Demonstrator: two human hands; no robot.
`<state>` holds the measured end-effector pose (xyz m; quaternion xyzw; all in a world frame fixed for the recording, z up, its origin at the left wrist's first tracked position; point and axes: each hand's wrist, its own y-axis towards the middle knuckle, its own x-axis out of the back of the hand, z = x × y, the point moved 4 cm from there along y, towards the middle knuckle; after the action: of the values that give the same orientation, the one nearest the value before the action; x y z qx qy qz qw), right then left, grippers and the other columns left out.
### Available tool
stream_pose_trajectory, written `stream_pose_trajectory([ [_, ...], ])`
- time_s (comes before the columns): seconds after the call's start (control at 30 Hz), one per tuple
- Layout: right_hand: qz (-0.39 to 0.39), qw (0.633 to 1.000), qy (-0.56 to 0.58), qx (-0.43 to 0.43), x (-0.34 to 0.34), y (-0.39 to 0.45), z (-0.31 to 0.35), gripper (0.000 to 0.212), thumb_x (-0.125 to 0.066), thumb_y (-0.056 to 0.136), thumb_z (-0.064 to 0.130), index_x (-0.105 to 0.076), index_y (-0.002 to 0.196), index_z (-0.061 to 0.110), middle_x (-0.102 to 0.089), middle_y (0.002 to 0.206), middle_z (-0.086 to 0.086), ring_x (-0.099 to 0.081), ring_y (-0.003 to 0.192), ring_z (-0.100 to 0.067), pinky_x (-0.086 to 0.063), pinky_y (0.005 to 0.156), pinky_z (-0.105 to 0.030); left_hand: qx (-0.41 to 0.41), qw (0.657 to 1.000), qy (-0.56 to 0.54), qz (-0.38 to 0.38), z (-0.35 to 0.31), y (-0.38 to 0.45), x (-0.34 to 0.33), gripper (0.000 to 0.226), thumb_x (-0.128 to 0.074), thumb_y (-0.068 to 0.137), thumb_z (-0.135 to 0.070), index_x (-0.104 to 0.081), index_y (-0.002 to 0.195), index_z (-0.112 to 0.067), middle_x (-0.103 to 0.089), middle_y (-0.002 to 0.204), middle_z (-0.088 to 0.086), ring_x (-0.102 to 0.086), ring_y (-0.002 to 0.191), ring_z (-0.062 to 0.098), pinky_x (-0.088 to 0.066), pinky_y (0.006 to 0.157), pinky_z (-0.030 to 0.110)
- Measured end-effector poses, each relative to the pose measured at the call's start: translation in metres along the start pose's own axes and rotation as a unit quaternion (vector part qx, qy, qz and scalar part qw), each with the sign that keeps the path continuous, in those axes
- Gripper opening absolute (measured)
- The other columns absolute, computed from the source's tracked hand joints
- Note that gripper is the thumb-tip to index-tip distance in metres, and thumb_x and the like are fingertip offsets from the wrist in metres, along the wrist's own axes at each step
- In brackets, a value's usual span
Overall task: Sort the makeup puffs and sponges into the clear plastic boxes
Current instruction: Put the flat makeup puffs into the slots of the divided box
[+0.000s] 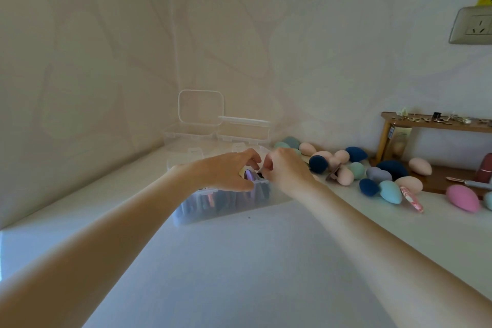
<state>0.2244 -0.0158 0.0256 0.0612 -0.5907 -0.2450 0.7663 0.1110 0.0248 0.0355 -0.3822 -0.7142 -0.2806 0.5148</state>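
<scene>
1. A white table [239, 261] stands against a pale wall.
2. The near clear box [221, 204] holds dark puffs.
3. The left hand [229, 172] grips its rim.
4. The right hand [286, 168] has curled fingers; what it holds I cannot tell.
5. Loose sponges [356, 168] lie to the right.

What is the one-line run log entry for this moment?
left hand: on filled clear box rim | right hand: fingers curled at box | loose sponges: right

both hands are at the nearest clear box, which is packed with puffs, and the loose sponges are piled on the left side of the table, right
Not quite. The head view shows both hands, left and right, at the filled nearest clear box, but the loose sponges lie on the right side of the table, not the left.
</scene>
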Motion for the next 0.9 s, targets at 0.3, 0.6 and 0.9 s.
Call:
stream_pose_trajectory([
  [0.3,-0.068,0.985,0.144,-0.069,0.036,0.006,-0.037,0.026,-0.049,0.088,0.008,-0.068,0.078,-0.007,-0.063,0.075,-0.014,-0.058,0.080,-0.033,-0.041,0.060,-0.029,-0.027,0.999,0.024,-0.015,-0.007,0.005,0.009,0.048,-0.049,0.090,-0.017,-0.040,0.137,-0.020,-0.043,0.143,-0.006,-0.039,0.132,0.011,-0.028,0.106,0.021],
  [0.6,0.070,0.982,0.040,-0.173,0.000,-0.001,-0.089,0.030,-0.046,0.095,0.018,-0.055,0.121,0.006,-0.054,0.125,-0.011,-0.051,0.114,-0.028,-0.030,0.078,-0.024,-0.027,0.999,-0.019,0.003,-0.014,0.019,0.009,0.038,-0.045,0.090,-0.007,-0.051,0.126,-0.019,-0.056,0.130,-0.003,-0.056,0.117,0.013,-0.041,0.089,0.017],
  [0.9,0.083,0.983,0.056,-0.156,0.009,0.000,-0.086,0.021,-0.056,0.087,0.026,-0.053,0.103,0.012,-0.049,0.105,-0.001,-0.047,0.097,-0.021,-0.040,0.074,-0.027,-0.022,0.999,-0.032,0.001,-0.010,0.019,0.010,0.035,-0.041,0.092,-0.008,-0.058,0.119,-0.022,-0.058,0.114,-0.009,-0.055,0.105,0.007,-0.038,0.072,0.005],
])
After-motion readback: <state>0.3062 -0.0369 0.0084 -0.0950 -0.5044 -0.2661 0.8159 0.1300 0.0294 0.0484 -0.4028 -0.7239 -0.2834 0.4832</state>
